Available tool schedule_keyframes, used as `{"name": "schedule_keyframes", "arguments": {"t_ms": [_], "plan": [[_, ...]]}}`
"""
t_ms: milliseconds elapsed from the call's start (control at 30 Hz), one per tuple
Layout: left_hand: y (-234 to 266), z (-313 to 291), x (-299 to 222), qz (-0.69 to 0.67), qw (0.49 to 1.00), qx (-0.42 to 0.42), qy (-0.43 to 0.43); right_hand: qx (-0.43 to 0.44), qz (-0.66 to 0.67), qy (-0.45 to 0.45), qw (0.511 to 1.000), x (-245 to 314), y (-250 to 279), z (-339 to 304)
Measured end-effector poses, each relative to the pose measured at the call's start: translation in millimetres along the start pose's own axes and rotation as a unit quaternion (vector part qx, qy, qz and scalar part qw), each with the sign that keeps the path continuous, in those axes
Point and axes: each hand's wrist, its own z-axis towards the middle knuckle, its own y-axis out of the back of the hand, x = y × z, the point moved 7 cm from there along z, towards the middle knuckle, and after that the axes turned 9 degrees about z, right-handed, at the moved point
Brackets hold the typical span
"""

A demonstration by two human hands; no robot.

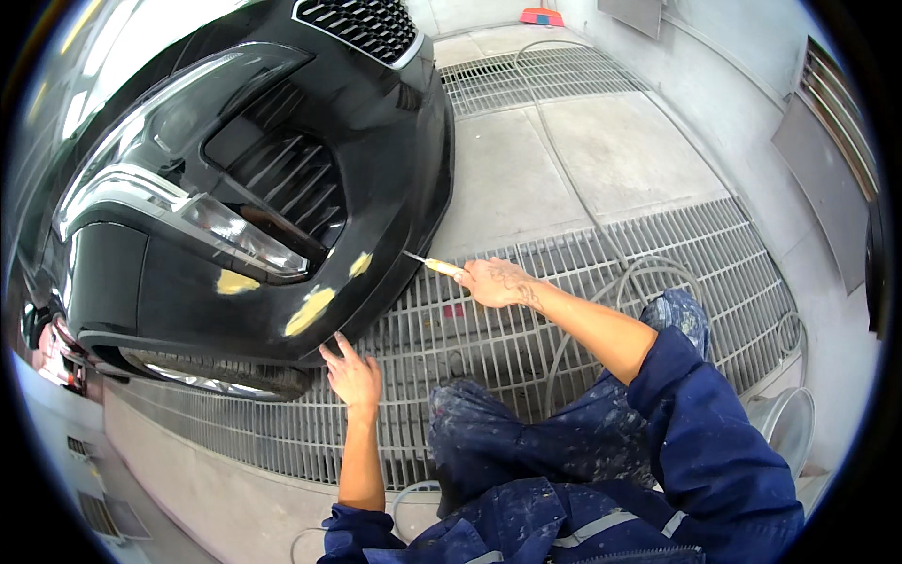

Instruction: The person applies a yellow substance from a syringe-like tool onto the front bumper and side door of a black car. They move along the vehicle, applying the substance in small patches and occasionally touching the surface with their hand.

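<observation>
A black car bumper (pixel 366 197) with pale yellow filler patches (pixel 310 311) curves in front of me. My right hand (pixel 496 282) is closed round the yellow handle of a slim tool (pixel 442 267). Its narrow metal tip reaches the bumper's lower right part; whether it is a blade or a shaft I cannot make out. At the bumper's bottom edge, just below the largest patch, my left hand (pixel 355 376) has its fingers stretched out. Its fingertips are at that edge, and the hand holds nothing.
Metal floor grating (pixel 676 244) lies under my knees and beside the car. A grey hose (pixel 573 179) runs across the floor and coils near my right knee. A metal bucket (pixel 787 428) stands at the right, and a red dustpan-like object (pixel 541 17) lies far off.
</observation>
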Motion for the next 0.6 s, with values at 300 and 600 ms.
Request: {"name": "schedule_keyframes", "arguments": {"t_ms": [300,600], "plan": [[-1,11,-36,0.009,0.997,0.045,0.060,0.083,0.004,0.006,0.997,17,-21,-7],[-5,3,-45,-0.002,0.999,0.003,0.040,0.133,0.006,0.099,0.986,64,-62,-33]]}}
